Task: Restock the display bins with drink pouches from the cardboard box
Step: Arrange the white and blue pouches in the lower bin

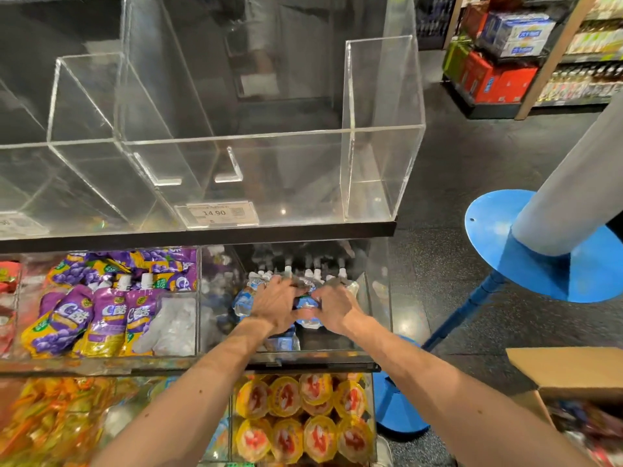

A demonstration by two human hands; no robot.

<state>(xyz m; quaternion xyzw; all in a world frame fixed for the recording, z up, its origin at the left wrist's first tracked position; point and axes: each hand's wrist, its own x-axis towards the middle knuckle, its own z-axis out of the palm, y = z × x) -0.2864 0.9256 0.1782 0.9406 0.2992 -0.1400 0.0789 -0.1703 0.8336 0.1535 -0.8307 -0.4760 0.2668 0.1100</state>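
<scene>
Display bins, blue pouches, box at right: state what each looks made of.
Display bins: likely clear acrylic, glossy; see-through walls, glinting edges. Blue pouches: soft plastic film, shiny, crinkled. Box: brown cardboard, matte.

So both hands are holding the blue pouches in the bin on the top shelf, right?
Not quite: the left hand and right hand are holding the blue pouches in a bin on the middle shelf, not the top one. The head view shows the top shelf bins with no pouches inside.
</scene>
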